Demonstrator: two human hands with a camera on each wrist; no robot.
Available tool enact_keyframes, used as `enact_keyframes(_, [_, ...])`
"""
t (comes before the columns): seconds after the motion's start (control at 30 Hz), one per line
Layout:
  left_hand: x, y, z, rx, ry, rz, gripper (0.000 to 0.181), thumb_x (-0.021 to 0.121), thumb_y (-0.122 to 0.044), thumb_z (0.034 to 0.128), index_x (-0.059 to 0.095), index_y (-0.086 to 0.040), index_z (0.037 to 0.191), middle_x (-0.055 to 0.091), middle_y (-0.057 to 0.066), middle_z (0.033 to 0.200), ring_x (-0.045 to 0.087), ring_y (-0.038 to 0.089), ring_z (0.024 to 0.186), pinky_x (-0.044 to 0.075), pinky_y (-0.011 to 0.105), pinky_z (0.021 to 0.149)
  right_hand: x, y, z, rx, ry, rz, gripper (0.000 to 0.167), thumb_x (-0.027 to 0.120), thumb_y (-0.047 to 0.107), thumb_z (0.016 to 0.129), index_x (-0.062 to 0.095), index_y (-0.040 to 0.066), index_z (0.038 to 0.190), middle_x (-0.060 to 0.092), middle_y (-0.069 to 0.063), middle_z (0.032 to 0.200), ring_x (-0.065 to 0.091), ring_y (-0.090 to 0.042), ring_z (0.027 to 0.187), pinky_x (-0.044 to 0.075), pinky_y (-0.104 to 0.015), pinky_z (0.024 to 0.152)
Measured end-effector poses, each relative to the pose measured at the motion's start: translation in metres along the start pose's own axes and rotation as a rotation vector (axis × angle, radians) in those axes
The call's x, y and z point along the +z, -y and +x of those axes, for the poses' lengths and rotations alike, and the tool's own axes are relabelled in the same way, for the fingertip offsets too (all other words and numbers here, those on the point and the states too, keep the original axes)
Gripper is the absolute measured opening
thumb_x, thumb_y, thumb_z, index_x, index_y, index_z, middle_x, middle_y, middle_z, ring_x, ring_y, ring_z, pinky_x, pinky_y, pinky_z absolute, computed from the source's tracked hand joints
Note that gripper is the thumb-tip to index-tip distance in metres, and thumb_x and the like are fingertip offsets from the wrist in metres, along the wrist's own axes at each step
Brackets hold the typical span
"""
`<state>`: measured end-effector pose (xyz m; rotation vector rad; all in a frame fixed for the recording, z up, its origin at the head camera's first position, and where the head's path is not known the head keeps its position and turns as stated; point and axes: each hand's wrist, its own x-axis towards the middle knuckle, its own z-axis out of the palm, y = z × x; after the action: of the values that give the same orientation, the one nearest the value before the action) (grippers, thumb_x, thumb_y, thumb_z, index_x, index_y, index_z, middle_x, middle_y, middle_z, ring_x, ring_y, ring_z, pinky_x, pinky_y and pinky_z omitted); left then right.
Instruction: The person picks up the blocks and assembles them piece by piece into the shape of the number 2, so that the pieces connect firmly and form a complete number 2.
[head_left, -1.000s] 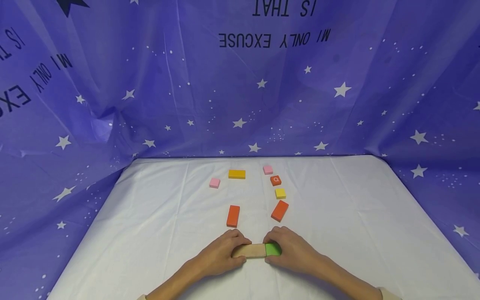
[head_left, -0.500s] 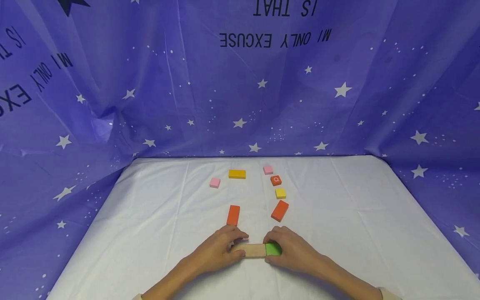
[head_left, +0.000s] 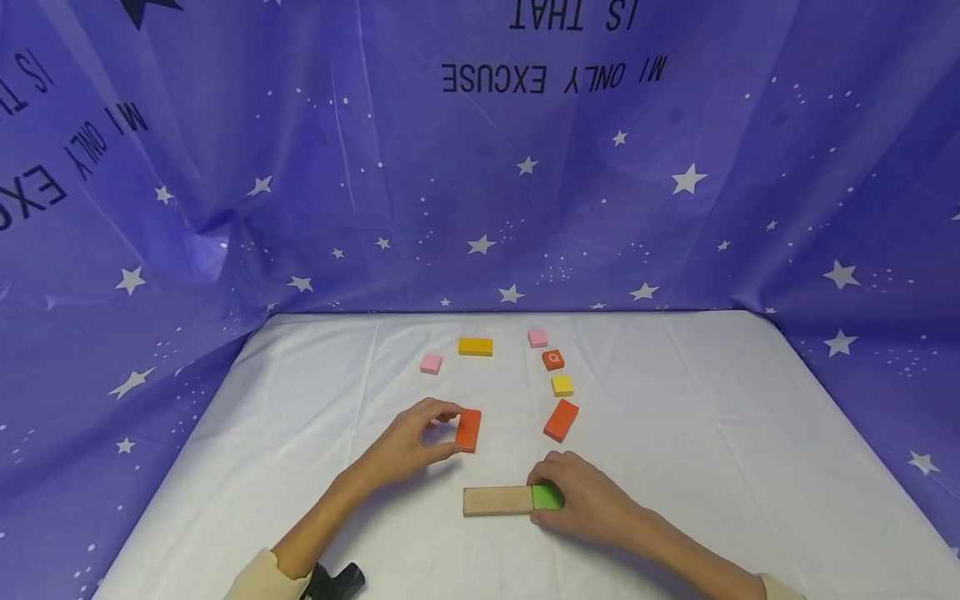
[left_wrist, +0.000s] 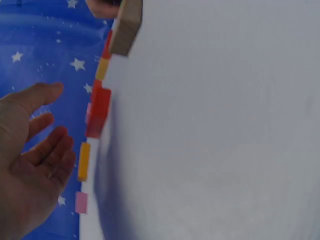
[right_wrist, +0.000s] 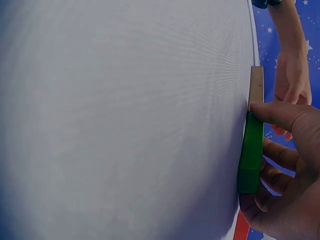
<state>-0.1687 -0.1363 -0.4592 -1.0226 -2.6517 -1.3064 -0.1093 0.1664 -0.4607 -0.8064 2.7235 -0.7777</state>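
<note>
Apparently, the left grip [head_left: 408,439] stood spread and empty beside the red block [head_left: 468,431], lower centre; the right grip [head_left: 583,500] pinched the green block [head_left: 545,497]. Each seemed light, stiff, best held by 2 opposite sides.

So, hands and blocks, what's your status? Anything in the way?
Left hand beside left red block, not gripping. Right hand gripping green block, which abuts wooden block. Nothing seen blocking.

A gap runs between the left red block [head_left: 470,431] and right red block [head_left: 561,421], its near end barred by a wooden block [head_left: 497,501], green block [head_left: 547,497] and right hand [head_left: 588,504]; free table [head_left: 750,442] spreads right.
</note>
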Motion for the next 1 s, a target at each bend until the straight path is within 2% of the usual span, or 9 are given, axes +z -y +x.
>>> enact_keyframes(0.17, [0.0,0.016,0.003,-0.002,0.035,-0.021,0.05,0.082,-0.014,0.0832,0.062,-0.003,0.128,0.064,0.008,0.12,0.06,0.026,0.108,0.051,0.041,0.094,-0.001,0.001,0.001,0.001,0.004,0.001,0.024,0.082,0.033,0.08,0.069,0.025,0.099,0.053,0.019,0.09,0.046,-0.005,0.084,0.043,-0.024,0.069])
enact_keyframes(0.33, [-0.001,0.025,0.005,-0.058,0.089,-0.062,0.059,0.083,-0.019,0.0823,0.058,-0.002,0.133,0.062,0.01,0.126,0.059,0.026,0.114,0.048,0.041,0.099,-0.001,0.001,0.001,0.016,0.017,0.006,0.024,0.082,0.033,0.08,0.069,0.026,0.099,0.053,0.02,0.09,0.046,-0.004,0.083,0.043,-0.024,0.069])
enact_keyframes(0.43, [-0.002,0.028,0.007,-0.091,0.127,-0.08,0.064,0.083,-0.02,0.0824,0.055,-0.001,0.136,0.06,0.011,0.13,0.057,0.027,0.118,0.046,0.041,0.103,-0.002,0.001,0.001,0.023,0.019,0.008,0.024,0.082,0.033,0.08,0.069,0.026,0.099,0.052,0.02,0.09,0.045,-0.005,0.082,0.043,-0.023,0.069])
enact_keyframes(0.67, [-0.003,0.029,0.011,-0.12,0.182,-0.088,0.069,0.083,-0.019,0.0815,0.053,0.0,0.14,0.057,0.011,0.137,0.053,0.028,0.126,0.04,0.042,0.108,-0.002,0.002,0.001,0.015,0.019,0.01,0.024,0.082,0.033,0.08,0.068,0.026,0.098,0.053,0.02,0.091,0.046,-0.005,0.084,0.043,-0.024,0.07])
enact_keyframes(0.83, [-0.003,0.029,0.015,-0.148,0.209,-0.04,0.072,0.085,-0.024,0.0798,0.053,-0.003,0.141,0.054,0.011,0.141,0.047,0.028,0.133,0.034,0.045,0.113,-0.002,0.002,0.001,0.01,0.016,0.012,0.024,0.082,0.033,0.08,0.068,0.025,0.098,0.053,0.019,0.091,0.045,-0.005,0.084,0.043,-0.024,0.069])
enact_keyframes(1.0, [-0.003,0.028,0.019,-0.157,0.234,0.011,0.07,0.084,-0.027,0.0799,0.055,-0.007,0.14,0.054,0.01,0.141,0.045,0.029,0.132,0.033,0.048,0.112,-0.002,0.001,0.0,-0.009,0.006,0.014,0.023,0.081,0.033,0.08,0.068,0.025,0.098,0.053,0.02,0.09,0.045,-0.005,0.084,0.042,-0.024,0.069])
